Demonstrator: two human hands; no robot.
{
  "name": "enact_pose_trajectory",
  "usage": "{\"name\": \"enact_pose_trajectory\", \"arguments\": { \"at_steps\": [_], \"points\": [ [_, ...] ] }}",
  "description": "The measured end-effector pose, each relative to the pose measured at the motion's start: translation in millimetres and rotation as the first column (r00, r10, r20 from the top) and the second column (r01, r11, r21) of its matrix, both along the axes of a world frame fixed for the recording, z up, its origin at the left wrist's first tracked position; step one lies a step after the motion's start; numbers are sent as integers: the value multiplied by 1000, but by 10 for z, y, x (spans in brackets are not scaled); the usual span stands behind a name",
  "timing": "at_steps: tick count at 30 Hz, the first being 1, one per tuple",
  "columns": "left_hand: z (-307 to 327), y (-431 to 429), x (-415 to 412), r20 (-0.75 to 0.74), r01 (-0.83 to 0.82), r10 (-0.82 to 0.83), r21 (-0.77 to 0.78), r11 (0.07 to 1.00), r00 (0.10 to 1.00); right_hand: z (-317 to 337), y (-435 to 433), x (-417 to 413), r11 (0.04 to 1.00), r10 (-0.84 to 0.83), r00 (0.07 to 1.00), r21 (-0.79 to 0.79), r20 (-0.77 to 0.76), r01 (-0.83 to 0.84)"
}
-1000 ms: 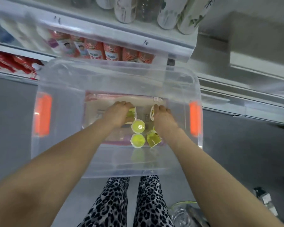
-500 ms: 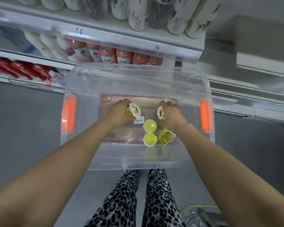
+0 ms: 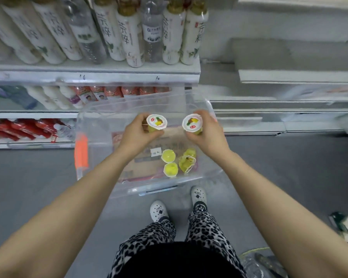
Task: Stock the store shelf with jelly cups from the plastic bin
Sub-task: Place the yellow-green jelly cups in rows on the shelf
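Left hand (image 3: 138,133) is wrapped round the left cup (image 3: 156,122), right hand (image 3: 207,135) round the right cup (image 3: 192,122). Fingers curl on the sides, and both cups are upright with lids facing up. They're level with each other, held over the bin (image 3: 100,125) and well above its floor, where three loose cups (image 3: 170,169) sit, one tipped over. Past the bin, the shelf (image 3: 119,77) is ahead and higher, packed with bottles (image 3: 129,37). The bare boards (image 3: 289,76) are off right, so I'd guess the right hand's nearer free space. Can't tell the exact slot.
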State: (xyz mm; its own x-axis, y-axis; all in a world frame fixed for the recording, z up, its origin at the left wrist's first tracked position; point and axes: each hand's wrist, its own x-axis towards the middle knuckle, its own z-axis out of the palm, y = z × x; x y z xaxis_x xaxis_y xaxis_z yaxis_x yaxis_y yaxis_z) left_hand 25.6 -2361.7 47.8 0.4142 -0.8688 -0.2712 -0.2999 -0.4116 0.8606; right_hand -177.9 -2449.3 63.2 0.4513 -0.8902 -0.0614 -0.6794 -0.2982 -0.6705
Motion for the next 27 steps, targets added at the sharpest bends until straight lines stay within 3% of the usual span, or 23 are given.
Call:
{"name": "enact_pose_trajectory", "arguments": {
  "at_steps": [5, 12, 27],
  "points": [
    [350, -262, -359, -11, 72, -74, -130, 989, 997, 304, -96, -366, 992, -109, 983, -54, 147, 118],
    [728, -816, -1097, 12, 218, -222, -254, 942, 975, 657, -519, -1153, 951, -234, 944, -146, 234, 272],
    [1182, -2555, -3699, 76, 374, -371, -327, 868, 926, 1129, -2055, -3989, 877, -384, 899, -221, 213, 427]
  ]
}}
